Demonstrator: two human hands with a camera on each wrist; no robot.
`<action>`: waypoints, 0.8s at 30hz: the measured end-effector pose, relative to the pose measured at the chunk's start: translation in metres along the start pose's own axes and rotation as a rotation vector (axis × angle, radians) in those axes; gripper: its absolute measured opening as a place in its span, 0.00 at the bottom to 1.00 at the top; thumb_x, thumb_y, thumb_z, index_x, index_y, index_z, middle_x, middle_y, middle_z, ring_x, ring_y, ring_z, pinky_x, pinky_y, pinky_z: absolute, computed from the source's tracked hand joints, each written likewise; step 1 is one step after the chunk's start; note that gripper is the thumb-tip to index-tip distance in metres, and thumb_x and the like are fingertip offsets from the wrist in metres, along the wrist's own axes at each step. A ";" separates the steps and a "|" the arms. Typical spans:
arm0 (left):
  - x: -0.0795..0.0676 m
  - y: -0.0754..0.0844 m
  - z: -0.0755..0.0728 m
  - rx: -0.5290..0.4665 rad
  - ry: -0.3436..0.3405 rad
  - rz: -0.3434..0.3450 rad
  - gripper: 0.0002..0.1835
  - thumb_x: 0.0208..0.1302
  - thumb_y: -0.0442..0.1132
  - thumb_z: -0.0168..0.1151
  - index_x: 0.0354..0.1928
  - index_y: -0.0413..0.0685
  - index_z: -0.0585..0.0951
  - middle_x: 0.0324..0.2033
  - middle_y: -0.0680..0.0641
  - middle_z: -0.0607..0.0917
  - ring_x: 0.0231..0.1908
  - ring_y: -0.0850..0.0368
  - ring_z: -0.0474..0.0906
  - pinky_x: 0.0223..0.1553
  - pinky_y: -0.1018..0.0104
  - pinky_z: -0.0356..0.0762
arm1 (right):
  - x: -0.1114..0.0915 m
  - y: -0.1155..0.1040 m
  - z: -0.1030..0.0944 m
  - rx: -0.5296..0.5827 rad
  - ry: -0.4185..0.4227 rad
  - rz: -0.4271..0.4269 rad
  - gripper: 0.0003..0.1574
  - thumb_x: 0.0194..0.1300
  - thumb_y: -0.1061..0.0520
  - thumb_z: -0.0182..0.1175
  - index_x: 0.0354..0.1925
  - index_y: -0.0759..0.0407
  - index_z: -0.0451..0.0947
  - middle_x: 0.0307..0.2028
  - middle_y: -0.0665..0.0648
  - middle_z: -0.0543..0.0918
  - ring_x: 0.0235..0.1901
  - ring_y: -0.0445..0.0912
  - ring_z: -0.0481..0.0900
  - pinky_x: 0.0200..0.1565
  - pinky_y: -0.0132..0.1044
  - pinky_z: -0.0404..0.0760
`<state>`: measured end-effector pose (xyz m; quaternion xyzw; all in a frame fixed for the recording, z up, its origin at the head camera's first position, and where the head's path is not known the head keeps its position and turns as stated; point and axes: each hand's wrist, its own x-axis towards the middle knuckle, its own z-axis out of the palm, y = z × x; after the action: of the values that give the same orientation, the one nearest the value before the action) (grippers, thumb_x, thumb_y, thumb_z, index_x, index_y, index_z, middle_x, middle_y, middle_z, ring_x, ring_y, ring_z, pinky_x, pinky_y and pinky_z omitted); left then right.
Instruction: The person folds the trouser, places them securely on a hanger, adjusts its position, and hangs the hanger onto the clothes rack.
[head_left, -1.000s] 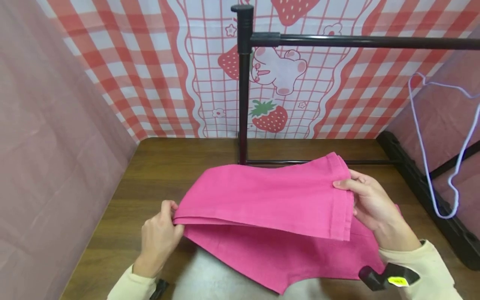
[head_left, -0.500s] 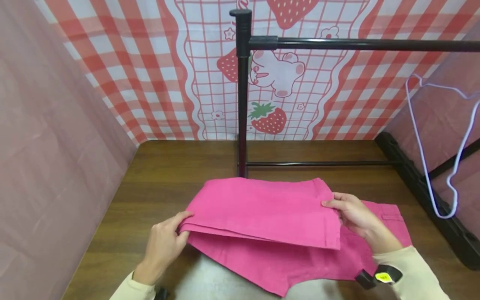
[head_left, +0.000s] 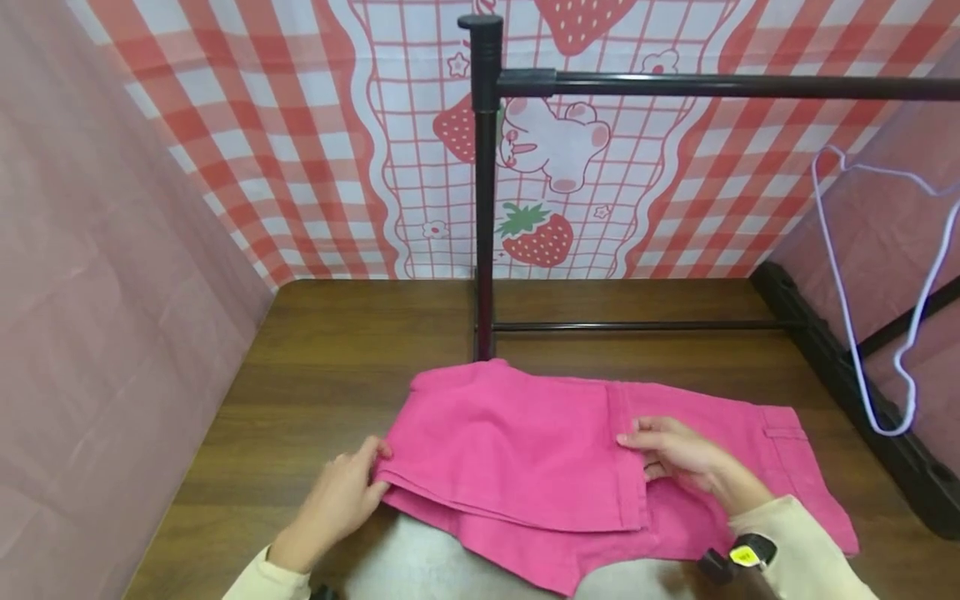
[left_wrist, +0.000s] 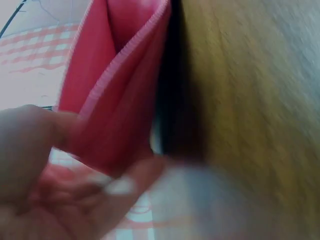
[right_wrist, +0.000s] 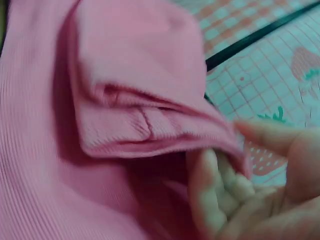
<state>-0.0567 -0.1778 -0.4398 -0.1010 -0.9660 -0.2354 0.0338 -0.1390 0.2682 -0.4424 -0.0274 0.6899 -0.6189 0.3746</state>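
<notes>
Bright pink trousers (head_left: 517,450) lie on the table with the legs doubled back over the upper part, waistband to the right. At the left fold, my left hand (head_left: 337,504) pinches the layered cloth between thumb and fingers. In the left wrist view, blurred fingertips (left_wrist: 145,172) sit at the lower corner of the stacked trousers (left_wrist: 122,85). My right hand (head_left: 678,454) grips the stacked leg hems, thumb on top. The right wrist view shows its fingers (right_wrist: 202,187) tucked beneath the hems (right_wrist: 120,122), their tips partly hidden by cloth.
A black garment rack (head_left: 486,208) stands behind the trousers, its base bar (head_left: 637,326) running along the back. On the right hangs a pale lilac hanger (head_left: 840,267) above the rack's black foot (head_left: 825,358). A pale grey surface (head_left: 420,558) shows at the table's front.
The folded legs have come down onto the upper part of the trousers, and the right hand has moved left and lower with the hems. The left hand has shifted slightly right and down, still pinching the fold.
</notes>
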 end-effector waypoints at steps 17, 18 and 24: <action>0.013 0.009 0.025 -0.109 0.292 -0.154 0.32 0.43 0.23 0.62 0.56 0.40 0.71 0.22 0.39 0.83 0.17 0.47 0.74 0.21 0.52 0.71 | 0.006 -0.003 0.017 0.062 0.102 -0.012 0.08 0.70 0.56 0.55 0.38 0.60 0.77 0.27 0.49 0.86 0.29 0.40 0.86 0.34 0.35 0.85; 0.013 0.008 0.025 -0.075 0.344 -0.136 0.32 0.41 0.23 0.62 0.55 0.41 0.72 0.25 0.39 0.84 0.18 0.44 0.76 0.20 0.51 0.72 | 0.005 -0.005 0.016 0.069 0.102 -0.027 0.08 0.70 0.57 0.54 0.38 0.59 0.78 0.28 0.49 0.87 0.30 0.40 0.86 0.35 0.35 0.85; 0.009 -0.001 0.023 0.075 0.448 -0.081 0.30 0.35 0.22 0.62 0.49 0.44 0.79 0.39 0.42 0.87 0.23 0.39 0.81 0.18 0.48 0.73 | -0.021 -0.026 -0.009 0.149 0.017 -0.088 0.13 0.75 0.58 0.47 0.43 0.51 0.80 0.35 0.48 0.88 0.37 0.41 0.87 0.40 0.36 0.86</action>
<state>-0.0661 -0.1664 -0.4592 -0.0062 -0.9457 -0.2171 0.2417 -0.1400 0.2806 -0.4096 -0.0246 0.6432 -0.6846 0.3420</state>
